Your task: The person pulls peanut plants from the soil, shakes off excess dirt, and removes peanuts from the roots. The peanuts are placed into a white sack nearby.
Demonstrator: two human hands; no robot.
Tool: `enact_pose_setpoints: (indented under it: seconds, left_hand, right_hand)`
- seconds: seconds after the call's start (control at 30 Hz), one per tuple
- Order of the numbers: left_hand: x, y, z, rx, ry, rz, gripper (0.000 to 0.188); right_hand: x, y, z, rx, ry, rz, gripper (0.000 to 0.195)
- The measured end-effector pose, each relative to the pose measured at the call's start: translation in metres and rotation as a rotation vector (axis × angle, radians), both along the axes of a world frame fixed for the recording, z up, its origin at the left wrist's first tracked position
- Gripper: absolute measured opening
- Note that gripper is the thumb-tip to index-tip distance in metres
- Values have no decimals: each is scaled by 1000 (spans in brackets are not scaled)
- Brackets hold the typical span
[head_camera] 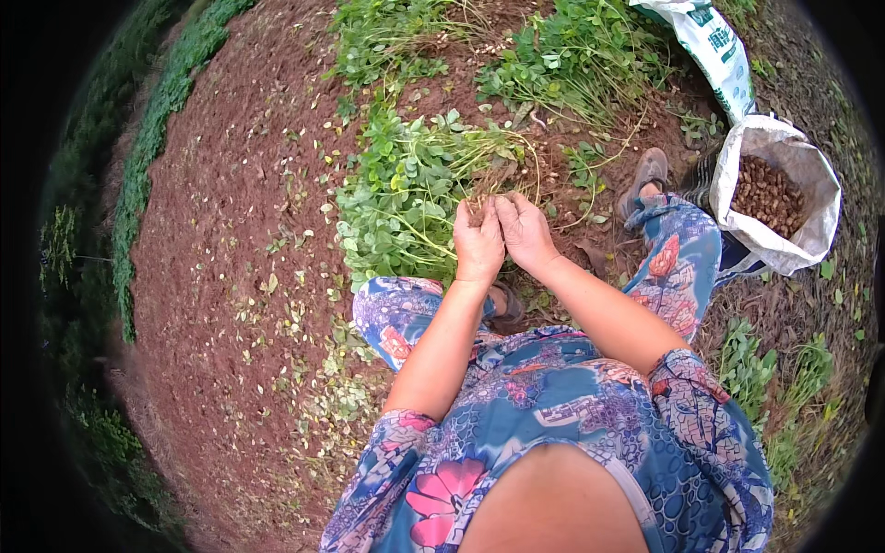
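Observation:
Both hands meet over the root end of an uprooted peanut plant, whose leafy tops spread to the left on the soil. My left hand is closed around the brown roots. Touching it, my right hand has its fingers curled in at the same roots. What lies between the fingertips is hidden by the hands. To the right stands an open white woven sack, partly filled with peanuts in the shell.
More pulled peanut plants lie ahead, some with pods showing. A printed white and green bag lies behind the sack. Reddish soil scattered with fallen leaves stretches left to a green crop row. My shoes rest among the plants.

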State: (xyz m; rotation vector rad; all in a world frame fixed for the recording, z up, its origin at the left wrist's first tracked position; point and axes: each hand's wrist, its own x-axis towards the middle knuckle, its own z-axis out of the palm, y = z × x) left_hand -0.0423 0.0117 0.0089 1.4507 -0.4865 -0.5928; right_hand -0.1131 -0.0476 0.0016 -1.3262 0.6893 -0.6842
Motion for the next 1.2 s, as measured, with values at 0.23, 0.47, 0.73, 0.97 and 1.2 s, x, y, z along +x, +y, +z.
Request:
enact_pose_setpoints:
  seconds: [0.23,0.47,0.73,0.97,1.2]
  left_hand:
    - [38,16,29,-6,450,8,8]
    - [35,19,31,87,63,-74,17]
    - [12,15,36,298,-925,-178,22]
    - [42,10,-2,797,-1253,-359,14]
    - [70,-9,-22,917,-1418,-766,9]
  right_hand:
    - [-36,-45,8,1104,-615,737,36]
    - [-52,-22,-3,736,-144,444,45]
    - [-25,0,-22,-216,7,502,31]
    - [-56,21,17,-587,172,650,25]
    - [-129,4,20,530,79,448,22]
